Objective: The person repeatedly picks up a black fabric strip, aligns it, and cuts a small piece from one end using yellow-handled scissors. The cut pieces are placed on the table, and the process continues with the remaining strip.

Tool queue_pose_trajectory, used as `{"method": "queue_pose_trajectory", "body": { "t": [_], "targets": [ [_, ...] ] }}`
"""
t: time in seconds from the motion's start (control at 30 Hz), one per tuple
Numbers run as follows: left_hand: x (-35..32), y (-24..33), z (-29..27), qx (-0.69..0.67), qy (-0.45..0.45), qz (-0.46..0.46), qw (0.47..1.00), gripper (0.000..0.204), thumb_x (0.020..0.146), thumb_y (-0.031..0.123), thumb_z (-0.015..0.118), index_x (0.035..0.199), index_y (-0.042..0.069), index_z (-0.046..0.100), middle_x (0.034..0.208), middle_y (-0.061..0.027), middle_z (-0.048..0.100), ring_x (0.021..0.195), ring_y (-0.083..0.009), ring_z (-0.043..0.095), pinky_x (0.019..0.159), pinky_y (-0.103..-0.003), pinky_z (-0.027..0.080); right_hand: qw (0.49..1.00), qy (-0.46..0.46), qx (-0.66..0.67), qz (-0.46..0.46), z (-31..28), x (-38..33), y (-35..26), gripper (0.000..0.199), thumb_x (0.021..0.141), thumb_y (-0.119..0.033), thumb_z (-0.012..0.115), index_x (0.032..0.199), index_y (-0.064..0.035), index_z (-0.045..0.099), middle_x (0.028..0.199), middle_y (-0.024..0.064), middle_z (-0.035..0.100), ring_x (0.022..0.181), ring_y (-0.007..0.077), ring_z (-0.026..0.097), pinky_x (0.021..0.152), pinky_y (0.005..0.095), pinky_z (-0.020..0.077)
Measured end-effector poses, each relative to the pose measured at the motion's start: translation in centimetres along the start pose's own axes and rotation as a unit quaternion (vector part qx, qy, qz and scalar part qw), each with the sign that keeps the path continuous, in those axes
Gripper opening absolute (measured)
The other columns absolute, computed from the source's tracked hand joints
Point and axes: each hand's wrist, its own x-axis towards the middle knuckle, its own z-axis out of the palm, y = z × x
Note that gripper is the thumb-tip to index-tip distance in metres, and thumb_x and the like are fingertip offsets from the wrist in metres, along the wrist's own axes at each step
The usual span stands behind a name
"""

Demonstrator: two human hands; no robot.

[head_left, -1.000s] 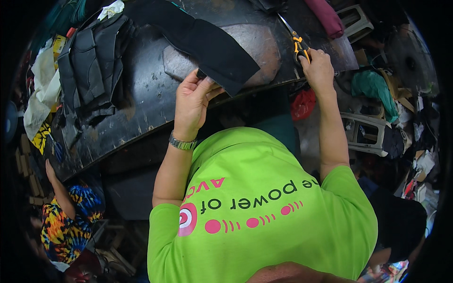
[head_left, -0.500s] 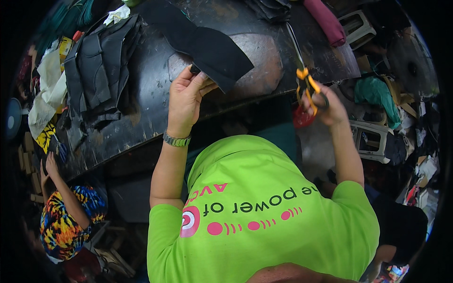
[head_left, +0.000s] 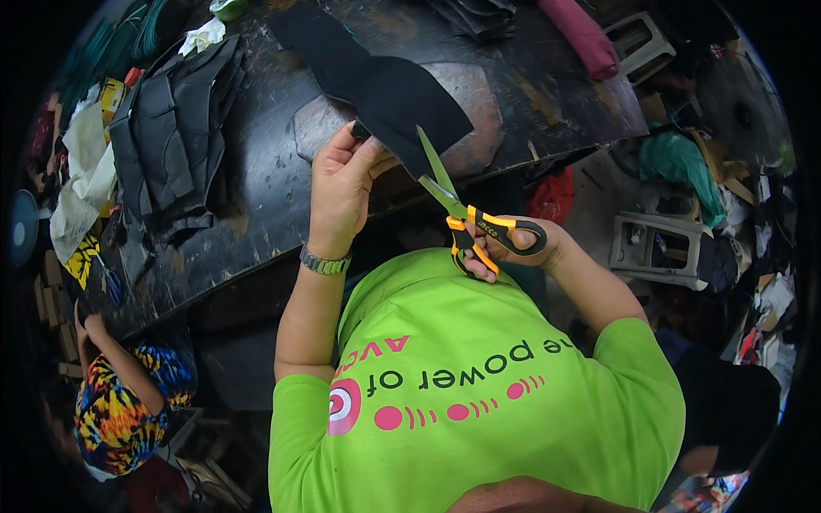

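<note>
Head view, centre of the frame: the left hand (head_left: 345,184) pinches the near edge of a black fabric strip (head_left: 402,90) between thumb and fingers, the strip running toward the top of the frame over a dark worktable (head_left: 265,154). Right of centre, the right hand (head_left: 549,244) grips orange-and-black scissors (head_left: 457,208), fingers curled through the handles. Their blades stand apart at the strip's lower corner, one overlapping it — whether they touch it, I cannot tell. A brown slab (head_left: 479,90) lies beneath the strip; black cut pieces (head_left: 167,128) overlap at upper left, and a maroon fabric roll (head_left: 581,38) lies at upper right. A co-worker's hand (head_left: 92,327) shows at lower left.
</note>
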Motion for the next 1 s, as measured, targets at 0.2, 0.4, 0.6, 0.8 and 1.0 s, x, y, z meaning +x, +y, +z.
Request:
{"method": "queue_pose_trajectory", "body": {
  "t": [0.2,0.4,0.6,0.8,1.0],
  "targets": [
    [-0.4,-0.1,-0.9,0.003,-0.011,-0.009,1.000,0.022,0.096,0.006,0.054,0.116,-0.002,0.058,0.106,-0.0097,0.067,0.094,-0.0178,0.068,0.086,-0.033,0.055,0.995,-0.046,0.093,-0.007,-1.0,0.2,1.0,0.089,0.069,-0.062,0.076,0.132,-0.0055,0.047,0.091,0.0113,0.061,0.075,0.0164,0.060,0.067,0.0291,0.0486],
    [-0.6,-0.7,-1.2,0.010,-0.012,-0.006,1.000,0.024,0.097,0.006,0.053,0.119,-0.003,0.057,0.107,-0.0108,0.067,0.095,-0.0190,0.068,0.086,-0.035,0.057,0.992,-0.037,0.124,0.004,-1.9,-0.4,2.2,0.090,0.072,-0.061,0.074,0.141,-0.0140,0.041,0.076,0.0114,0.058,0.062,0.0152,0.056,0.055,0.0244,0.0434],
    [-0.7,-1.3,-1.5,0.022,-0.002,-0.026,0.999,0.023,0.097,0.006,0.053,0.118,-0.002,0.057,0.106,-0.0101,0.067,0.093,-0.0178,0.068,0.083,-0.034,0.058,0.985,-0.036,0.169,0.001,-2.0,-0.6,3.2,0.087,0.074,-0.058,0.074,0.141,-0.0148,0.041,0.072,0.0101,0.057,0.052,0.0118,0.052,0.047,0.0198,0.0395],
    [-0.7,-1.6,-1.4,0.016,-0.005,-0.016,1.000,0.023,0.096,0.005,0.053,0.118,-0.002,0.057,0.105,-0.0097,0.067,0.094,-0.0177,0.068,0.083,-0.035,0.058,0.987,-0.022,0.156,-0.028,-1.6,-0.7,3.4,0.074,0.080,-0.058,0.068,0.130,-0.0061,0.050,0.065,0.0058,0.056,0.045,0.0076,0.049,0.041,0.0175,0.0365],
    [-0.8,-1.4,-0.9,0.028,0.000,-0.021,0.999,0.023,0.097,0.005,0.053,0.118,-0.002,0.058,0.106,-0.0104,0.067,0.095,-0.0181,0.067,0.084,-0.035,0.058,0.988,0.016,0.149,-0.022,-0.9,-1.1,3.0,0.058,0.080,-0.051,0.072,0.104,-0.0007,0.059,0.064,0.0079,0.057,0.045,0.0101,0.050,0.040,0.0187,0.0385]
  ]
}}
